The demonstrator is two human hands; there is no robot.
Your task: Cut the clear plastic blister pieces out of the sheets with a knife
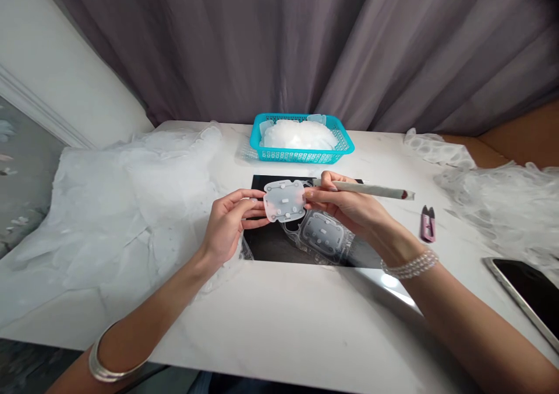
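My left hand and my right hand hold up a small translucent plastic piece between them, each pinching one side of it. The piece is roughly square with rounded lobes and small white studs. My right hand also grips a long grey stick-like tool with a dark red tip, which points to the right. Below the hands a black mat lies on the white table. On the mat rests a second similar translucent piece.
A turquoise basket of translucent pieces stands behind the mat. Heaps of clear plastic sheeting lie at the left and far right. Small pink snips and a phone lie at the right. Grey curtains hang behind.
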